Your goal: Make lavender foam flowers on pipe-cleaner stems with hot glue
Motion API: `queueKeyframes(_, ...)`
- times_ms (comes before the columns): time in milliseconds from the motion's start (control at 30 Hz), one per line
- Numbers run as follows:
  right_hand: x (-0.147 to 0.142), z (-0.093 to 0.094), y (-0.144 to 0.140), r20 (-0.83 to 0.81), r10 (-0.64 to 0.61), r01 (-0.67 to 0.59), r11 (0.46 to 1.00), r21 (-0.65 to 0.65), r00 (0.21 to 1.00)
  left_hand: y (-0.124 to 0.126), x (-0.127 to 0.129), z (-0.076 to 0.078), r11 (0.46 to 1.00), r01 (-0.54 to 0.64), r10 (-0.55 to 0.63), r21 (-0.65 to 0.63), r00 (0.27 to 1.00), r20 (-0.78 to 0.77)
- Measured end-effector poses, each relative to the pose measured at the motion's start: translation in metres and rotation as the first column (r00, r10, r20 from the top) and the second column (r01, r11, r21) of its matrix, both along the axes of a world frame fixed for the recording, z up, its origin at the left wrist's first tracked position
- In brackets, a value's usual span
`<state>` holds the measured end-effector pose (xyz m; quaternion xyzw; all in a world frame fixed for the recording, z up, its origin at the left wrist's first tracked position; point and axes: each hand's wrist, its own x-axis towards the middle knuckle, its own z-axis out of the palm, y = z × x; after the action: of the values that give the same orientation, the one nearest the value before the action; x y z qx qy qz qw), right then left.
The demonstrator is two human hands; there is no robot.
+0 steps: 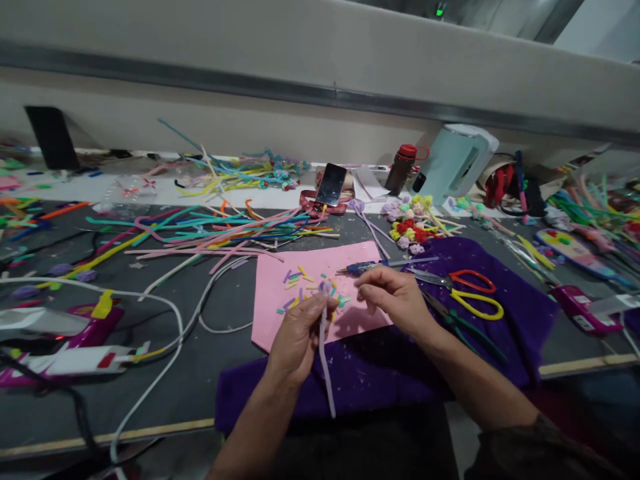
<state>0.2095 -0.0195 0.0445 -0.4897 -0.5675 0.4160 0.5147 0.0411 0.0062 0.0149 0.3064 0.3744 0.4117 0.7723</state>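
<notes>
My left hand (296,337) pinches a lavender pipe cleaner (326,377) between thumb and fingers. A small curled purple head shows above the thumb, and the stem hangs down toward me. My right hand (397,300) hovers just to the right, fingers loosely bent and apart, with nothing visible in them. Beneath both hands lies a pink sheet (270,277), scattered with short cut pieces (299,271) in yellow, purple and teal. A blue-handled tool (359,268) rests at the sheet's upper right. Beside my right wrist are scissors (473,303) with red and yellow handles and green-handled pliers (467,330).
A purple cloth (525,293) covers the table's front. Long pipe cleaners (220,230) lie at back left. Hot glue tools with cords (90,360) sit left; another magenta tool (583,310) sits right. Behind stand a phone (331,185), a bottle (400,172), a kettle (455,167) and finished flowers (413,227).
</notes>
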Motion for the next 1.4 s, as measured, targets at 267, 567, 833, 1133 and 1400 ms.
queueKeyframes(267, -0.046, -0.015, -0.010, -0.211, 0.353, -0.401, 0.876, -0.269, 0.912, -0.002, 0.000, -0.001, 0.987, -0.121, 0.121, 0.103, 0.993, 0.006)
queueKeyframes(567, -0.046, -0.020, -0.009, -0.008, 0.361, -0.353, 0.908, -0.225, 0.933, -0.002, -0.002, 0.000, 0.994, -0.037, 0.042, 0.099, 0.998, -0.056)
queueKeyframes(833, 0.020, 0.004, -0.009, 0.369, -0.167, 0.145, 0.986, 0.087, 0.914, 0.003, -0.028, 0.004, 0.998, -0.015, 0.019, 0.055, 0.997, -0.071)
queueKeyframes(1133, 0.052, -0.024, -0.007, 0.969, -0.205, 0.365, 0.920, 0.142, 0.140, 0.002, -0.040, -0.007, 0.998, 0.023, -0.020, 0.056, 0.999, -0.051)
queueKeyframes(1400, 0.055, -0.031, 0.002, 0.970, -0.180, 0.413, 0.906, 0.097, 0.166, -0.006, -0.035, -0.009, 0.994, 0.088, -0.076, 0.064, 0.982, -0.173)
